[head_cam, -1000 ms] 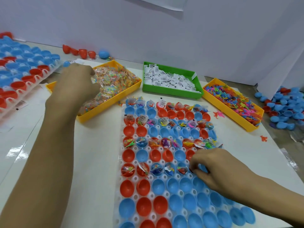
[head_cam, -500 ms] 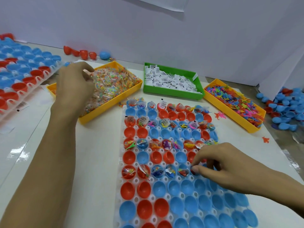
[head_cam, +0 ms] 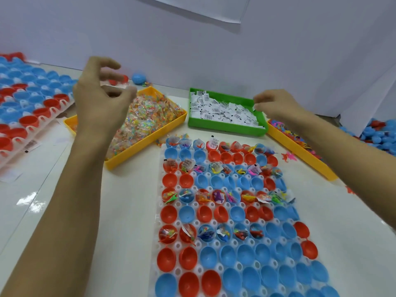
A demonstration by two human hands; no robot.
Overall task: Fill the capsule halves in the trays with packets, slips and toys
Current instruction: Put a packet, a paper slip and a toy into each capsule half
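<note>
The white capsule tray lies in front of me with red and blue halves; some rows hold packets, slips and toys, others stand empty. My left hand hovers above the yellow tray of clear bead packets, with fingers curled and the thumb and fingertips pinching what looks like a clear packet. My right hand reaches over the right end of the green tray of white slips, its fingertips pinching a slip at the tray's edge.
A yellow tray of coloured toys stands to the right, partly under my right forearm. A second capsule tray sits at far left. Loose capsule halves are piled at far right. A pink toy lies on the table.
My right hand left the capsule tray and moved up to the green slip tray. My left hand rose out of the packet tray.
</note>
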